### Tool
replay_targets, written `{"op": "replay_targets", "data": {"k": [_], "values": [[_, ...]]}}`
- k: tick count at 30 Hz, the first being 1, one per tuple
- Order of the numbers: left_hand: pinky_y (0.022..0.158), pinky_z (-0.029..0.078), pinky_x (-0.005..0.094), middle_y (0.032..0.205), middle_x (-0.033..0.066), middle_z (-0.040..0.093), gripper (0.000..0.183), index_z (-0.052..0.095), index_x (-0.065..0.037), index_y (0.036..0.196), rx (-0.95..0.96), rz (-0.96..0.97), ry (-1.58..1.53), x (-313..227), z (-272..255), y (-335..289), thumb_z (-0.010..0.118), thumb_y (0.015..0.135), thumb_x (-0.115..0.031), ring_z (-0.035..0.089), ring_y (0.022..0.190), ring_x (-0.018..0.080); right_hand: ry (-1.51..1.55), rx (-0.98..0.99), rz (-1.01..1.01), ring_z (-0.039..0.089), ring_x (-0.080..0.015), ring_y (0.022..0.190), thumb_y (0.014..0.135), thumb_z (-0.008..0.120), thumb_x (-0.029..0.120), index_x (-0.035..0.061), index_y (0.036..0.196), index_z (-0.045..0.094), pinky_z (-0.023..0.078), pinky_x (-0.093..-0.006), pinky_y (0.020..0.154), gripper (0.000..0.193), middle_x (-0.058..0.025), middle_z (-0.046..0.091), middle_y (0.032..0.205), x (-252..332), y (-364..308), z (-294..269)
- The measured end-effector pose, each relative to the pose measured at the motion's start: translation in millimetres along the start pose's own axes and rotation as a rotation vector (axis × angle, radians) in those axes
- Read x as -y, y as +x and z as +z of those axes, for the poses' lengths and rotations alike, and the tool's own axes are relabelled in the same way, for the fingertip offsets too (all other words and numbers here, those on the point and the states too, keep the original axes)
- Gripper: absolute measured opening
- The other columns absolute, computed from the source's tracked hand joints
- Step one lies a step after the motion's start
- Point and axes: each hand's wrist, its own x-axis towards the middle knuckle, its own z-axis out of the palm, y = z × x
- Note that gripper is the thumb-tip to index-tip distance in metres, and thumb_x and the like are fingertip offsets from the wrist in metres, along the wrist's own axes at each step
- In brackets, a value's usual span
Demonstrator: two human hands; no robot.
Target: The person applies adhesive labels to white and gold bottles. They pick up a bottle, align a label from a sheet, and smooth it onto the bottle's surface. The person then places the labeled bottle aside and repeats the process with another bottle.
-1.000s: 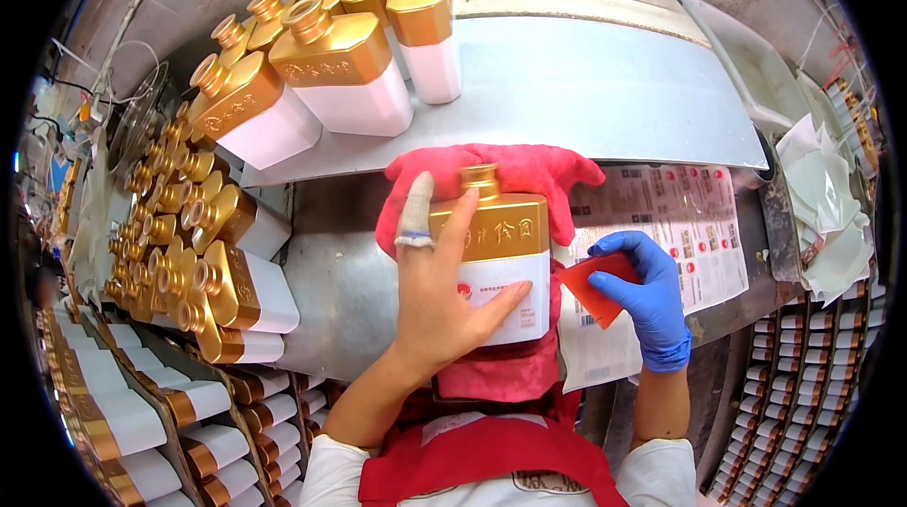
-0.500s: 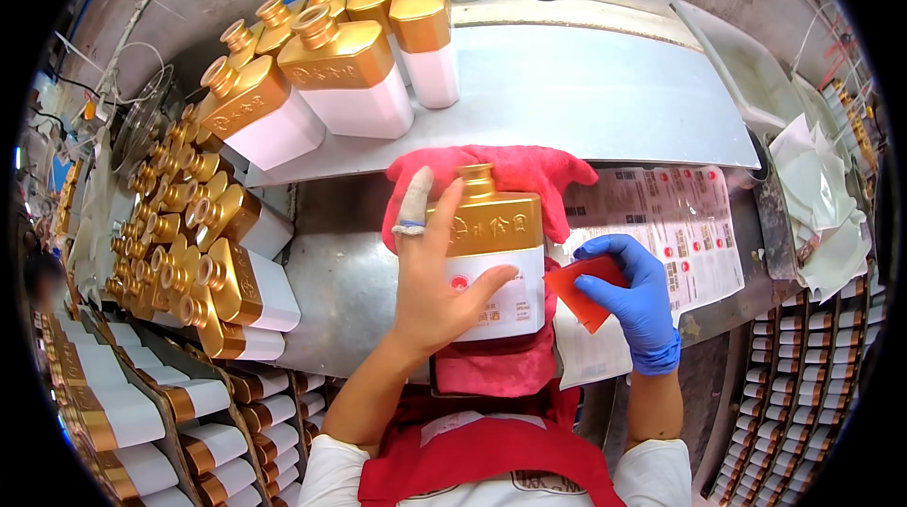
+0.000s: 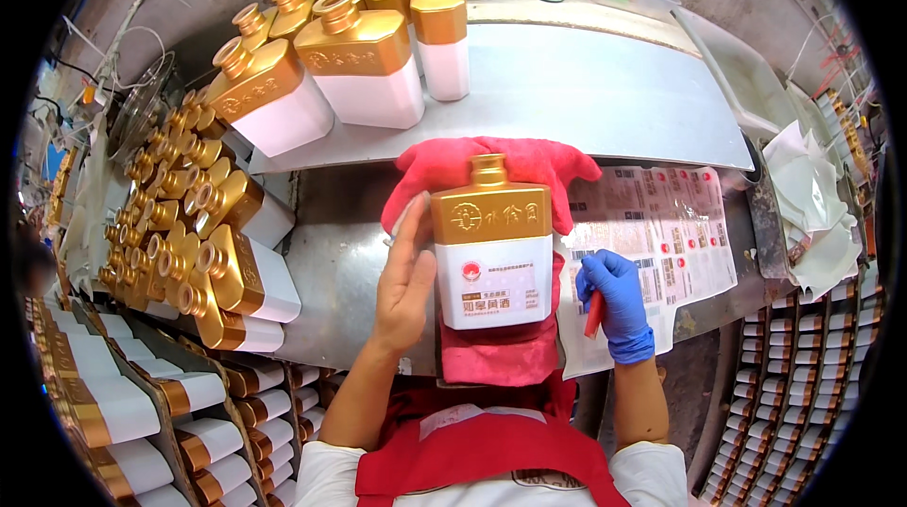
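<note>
A white flask-shaped bottle [image 3: 493, 271] with a gold shoulder and neck lies face up on a pink cloth [image 3: 529, 162]. Its front carries a printed label with a round red mark. Along the bottle's left edge rests my left hand [image 3: 404, 285], fingers stretched out and gripping nothing; one finger wears a pale cover. My right hand [image 3: 619, 299], in a blue glove, is closed round a flat red scraper [image 3: 594, 314], now seen nearly edge-on. That hand is right of the bottle, apart from it, over a sheet of printed labels [image 3: 694, 242].
Several gold-and-white bottles [image 3: 364, 82] stand on the grey board [image 3: 605, 82] at the back left. More bottles [image 3: 250, 271] crowd the left side, and racks of them [image 3: 789, 384] flank me. White backing papers [image 3: 812, 195] pile up at the right.
My left hand has moved off the bottle's front to its left edge, uncovering the label. The right hand has lowered slightly and turned the scraper edge-on.
</note>
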Motion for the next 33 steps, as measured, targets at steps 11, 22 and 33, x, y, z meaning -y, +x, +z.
{"op": "replay_targets", "data": {"k": [11,22,33], "values": [[0.113,0.013,0.0358,0.151,0.0249,0.011,0.087,-0.007,0.008,0.144,0.058,-0.055,0.131,-1.4,24.6,-15.7,0.055,0.093,-0.025,0.015,0.14,0.0296,-0.203,-0.009,-0.133,0.05,-0.0018,0.065,0.078,0.071,0.007,-0.0013,0.129,0.05,0.042,-0.0164,0.059,0.056,0.0035,0.051,0.077,-7.2,-15.8,41.7],[0.112,0.014,0.0341,0.152,0.0194,0.012,0.083,-0.012,0.002,0.146,0.104,-0.025,0.135,-2.0,19.1,-15.4,0.05,0.091,-0.006,0.018,0.138,0.0255,-0.387,-0.148,-0.22,0.04,-0.0006,0.057,0.069,0.082,0.016,-0.0016,0.121,0.057,0.036,-0.0166,0.053,0.06,0.0069,0.047,0.068,-7.8,-19.1,60.4],[0.108,0.023,0.0324,0.14,0.0204,0.036,0.07,-0.001,0.006,0.146,-0.003,0.018,0.066,-4.9,21.2,-0.2,0.044,0.096,-0.016,0.037,0.127,0.0259,0.054,-0.109,-0.144,0.039,0.0004,0.057,0.094,0.053,0.023,-0.0011,0.122,0.057,0.031,-0.0146,0.05,0.037,0.0061,0.047,0.068,-3.7,-14.6,27.4]]}}
